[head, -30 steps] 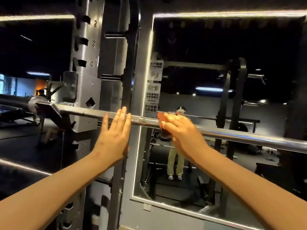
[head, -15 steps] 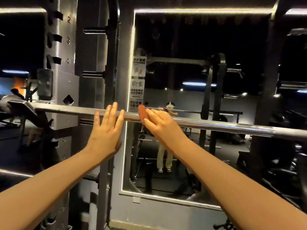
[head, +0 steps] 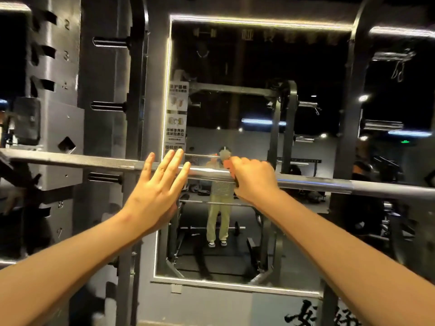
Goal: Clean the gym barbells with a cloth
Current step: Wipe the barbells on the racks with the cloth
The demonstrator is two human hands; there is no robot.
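A steel barbell runs across the view at chest height, resting in a squat rack. My right hand is wrapped over the bar near its middle, gripping an orange cloth around it; only the cloth's left edge shows past my fingers. My left hand is flat with straight fingers, fingertips resting against the bar just left of the right hand.
The grey rack upright with numbered slots stands at left, holding the bar's left end. A lit-edged wall mirror behind the bar reflects a standing person and more racks. Another rack post rises at right.
My right hand with the cloth has slid a little to the right along the bar, widening the gap from the left hand. The camera has turned slightly right. My left hand stays flat on the bar.
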